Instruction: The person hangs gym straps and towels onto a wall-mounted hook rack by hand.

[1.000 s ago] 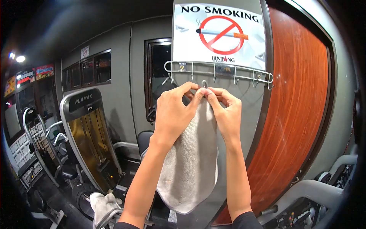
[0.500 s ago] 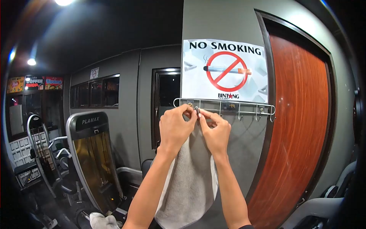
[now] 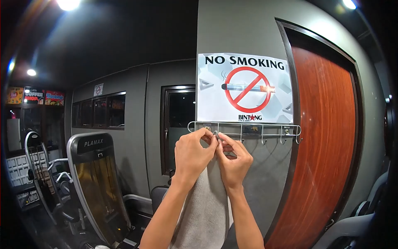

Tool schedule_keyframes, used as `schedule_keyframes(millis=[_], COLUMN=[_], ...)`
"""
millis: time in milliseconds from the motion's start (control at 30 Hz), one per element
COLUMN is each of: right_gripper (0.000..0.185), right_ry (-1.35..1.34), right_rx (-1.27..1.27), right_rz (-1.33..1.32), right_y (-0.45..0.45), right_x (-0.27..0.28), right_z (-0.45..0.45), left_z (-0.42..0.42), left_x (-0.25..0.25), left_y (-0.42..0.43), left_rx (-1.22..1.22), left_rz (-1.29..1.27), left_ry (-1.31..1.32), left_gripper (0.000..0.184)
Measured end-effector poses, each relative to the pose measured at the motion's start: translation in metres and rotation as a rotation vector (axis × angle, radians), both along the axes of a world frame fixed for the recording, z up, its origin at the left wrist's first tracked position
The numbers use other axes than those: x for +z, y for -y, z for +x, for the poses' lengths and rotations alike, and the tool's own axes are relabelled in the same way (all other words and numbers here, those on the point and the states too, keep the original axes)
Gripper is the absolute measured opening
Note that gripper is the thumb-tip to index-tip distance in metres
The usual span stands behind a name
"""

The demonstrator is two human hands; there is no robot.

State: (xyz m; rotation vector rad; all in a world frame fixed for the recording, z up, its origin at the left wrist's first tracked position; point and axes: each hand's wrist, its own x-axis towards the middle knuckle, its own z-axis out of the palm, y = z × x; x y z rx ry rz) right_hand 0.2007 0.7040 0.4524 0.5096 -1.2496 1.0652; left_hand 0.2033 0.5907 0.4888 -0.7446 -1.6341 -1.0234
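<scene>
Grip: two hands, both pinching; left hand and right hand each grasp the top edge of one grey cloth between thumb and forefinger.
Cloth: one piece, hanging from the fingertips at the centre down to the bottom of the frame, between the two forearms.
Loop: one, small and grey, at the cloth's top between the fingertips; whether it sits on a hook cannot be told.
Rack: one, of wire, on the wall just right of centre; its left part lies directly behind the fingers.
Hooks: four countable right of the hands; any behind the fingers are hidden.
Poster: one, "NO SMOKING", right above the rack.
Door: one, reddish-brown, right side of the frame.
Windows: one tall, left of the rack; one wide and low, left of that.
Notice: one, small, above the wide window.
Machines: one marked "PLAMAX", lower left; one more at far left.
Shop signs: three, in a row, left edge.
</scene>
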Motion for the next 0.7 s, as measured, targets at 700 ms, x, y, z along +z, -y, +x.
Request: schedule_keyframes(millis=[700], right_gripper=[0.027], right_ry=[0.104], right_rx=[0.138], right_rz=[-0.096], right_y=[-0.005], right_x=[-0.008], right_z=[-0.022], left_z=[-0.015], left_x=[-0.005], left_y=[0.002], left_rx=[0.062], left_rz=[-0.111], left_ry=[-0.071], left_gripper=[0.012])
